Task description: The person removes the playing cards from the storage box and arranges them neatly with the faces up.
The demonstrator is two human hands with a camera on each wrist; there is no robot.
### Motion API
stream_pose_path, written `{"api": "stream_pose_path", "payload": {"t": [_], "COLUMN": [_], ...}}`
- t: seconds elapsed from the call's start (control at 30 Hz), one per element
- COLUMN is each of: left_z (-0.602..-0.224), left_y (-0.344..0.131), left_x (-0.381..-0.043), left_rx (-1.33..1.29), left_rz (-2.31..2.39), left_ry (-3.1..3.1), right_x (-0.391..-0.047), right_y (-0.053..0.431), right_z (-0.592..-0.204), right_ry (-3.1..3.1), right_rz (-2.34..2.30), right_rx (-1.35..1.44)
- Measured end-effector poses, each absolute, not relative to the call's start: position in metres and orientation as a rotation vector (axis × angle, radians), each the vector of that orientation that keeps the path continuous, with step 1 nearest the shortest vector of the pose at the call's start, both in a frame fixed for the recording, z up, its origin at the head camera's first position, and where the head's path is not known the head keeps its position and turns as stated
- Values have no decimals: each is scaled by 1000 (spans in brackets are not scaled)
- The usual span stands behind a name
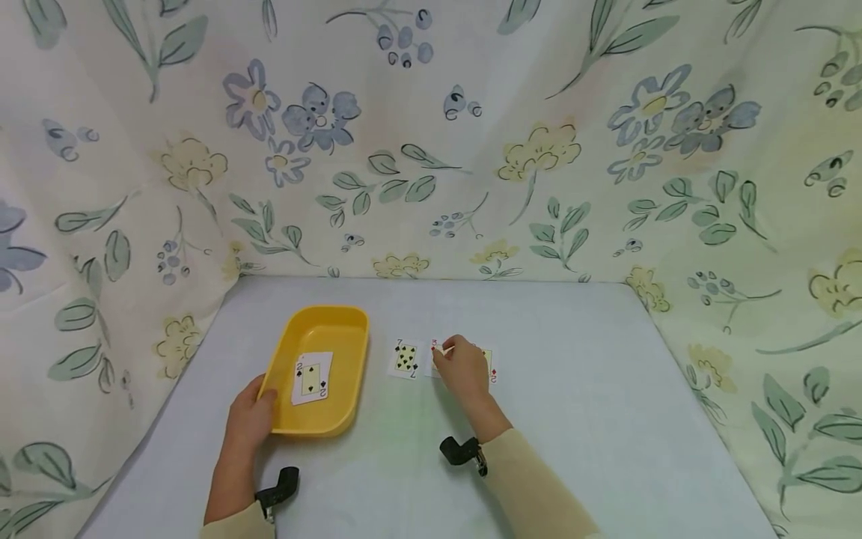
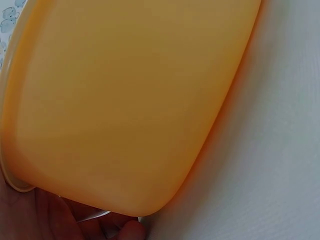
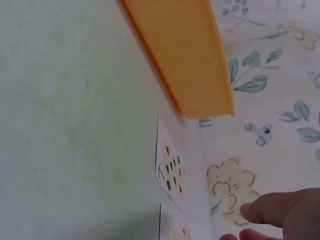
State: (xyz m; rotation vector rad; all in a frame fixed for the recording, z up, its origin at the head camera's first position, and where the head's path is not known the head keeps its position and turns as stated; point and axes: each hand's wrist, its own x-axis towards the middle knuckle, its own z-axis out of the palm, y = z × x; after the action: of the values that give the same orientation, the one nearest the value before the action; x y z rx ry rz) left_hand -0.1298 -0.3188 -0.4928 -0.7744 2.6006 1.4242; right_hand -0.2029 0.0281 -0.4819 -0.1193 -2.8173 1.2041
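Observation:
My left hand [image 1: 251,414] grips the near left rim of a yellow tray [image 1: 350,408], its thumb over the edge. In the left wrist view the tray's outer wall [image 2: 120,100] fills most of the picture, with the hand's fingers [image 2: 65,220] below it. A black two card [image 1: 311,379] lies face up in the tray. Over a row of cards reaches my right hand [image 1: 465,370], fingers above a red three card [image 1: 434,364] and partly hiding it. Its thumb [image 3: 270,207] looks straight and apart from the fingers.
Left of the right hand lies a black seven card [image 1: 405,358] on the white table [image 1: 572,419]. A red two card [image 1: 494,367] shows to the hand's right, partly covered. Behind the table hangs a floral cloth [image 1: 431,209].

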Motion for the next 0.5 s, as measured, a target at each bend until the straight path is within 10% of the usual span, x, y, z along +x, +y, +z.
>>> {"api": "stream_pose_path", "payload": {"t": [0.5], "left_z": [-495], "left_y": [-322], "left_x": [-130], "left_rx": [-739], "left_rz": [1421], "left_ry": [2617], "right_x": [-189], "right_y": [-48], "right_z": [-455], "right_ry": [-2871], "right_rz": [1003], "right_rx": [404]}}
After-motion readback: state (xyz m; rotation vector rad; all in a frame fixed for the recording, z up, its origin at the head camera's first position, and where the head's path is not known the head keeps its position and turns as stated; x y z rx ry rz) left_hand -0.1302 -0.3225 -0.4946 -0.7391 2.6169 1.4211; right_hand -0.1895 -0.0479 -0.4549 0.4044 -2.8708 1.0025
